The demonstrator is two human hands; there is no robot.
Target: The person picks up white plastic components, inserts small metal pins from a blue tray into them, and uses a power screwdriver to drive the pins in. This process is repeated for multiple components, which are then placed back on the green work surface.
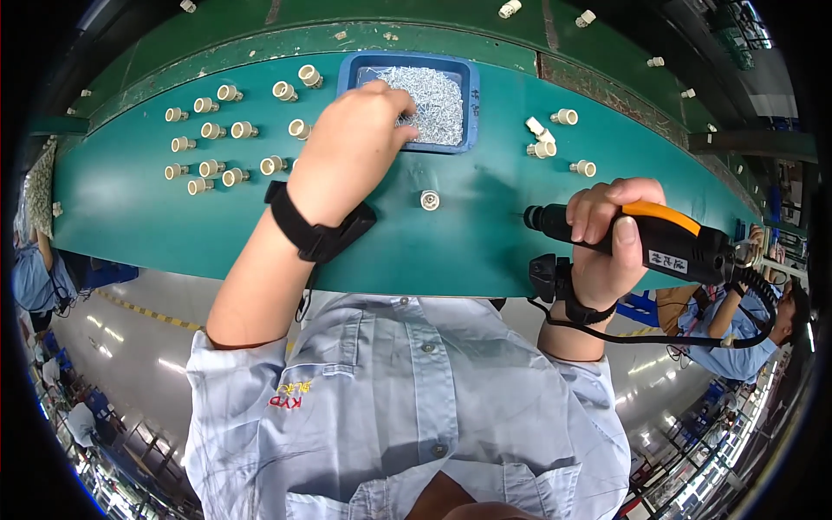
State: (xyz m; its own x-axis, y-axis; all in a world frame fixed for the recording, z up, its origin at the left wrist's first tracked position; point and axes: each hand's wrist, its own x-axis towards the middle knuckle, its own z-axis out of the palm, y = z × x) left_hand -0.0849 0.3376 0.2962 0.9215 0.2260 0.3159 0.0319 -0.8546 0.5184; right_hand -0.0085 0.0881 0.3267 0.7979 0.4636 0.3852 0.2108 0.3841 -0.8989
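My left hand (360,130) reaches over the near left part of a blue tray (472,108) filled with small silvery screws (438,104). Its thumb and a curled finger show a gap between them over the screws; the other fingertips are hidden. My right hand (611,225) is wrapped round a black and orange electric screwdriver (672,221), its bit end pointing left just above the table. Between my hands, one cream lamp socket (430,200) stands upright on the green tabletop (468,243), apart from both. Black straps circle both wrists.
Several cream sockets (229,93) lie in loose rows at the left, partly behind my left hand. A smaller group of sockets (542,149) lies right of the tray. A coiled black cord (758,282) runs from the screwdriver. Co-workers (732,325) sit beyond both table ends.
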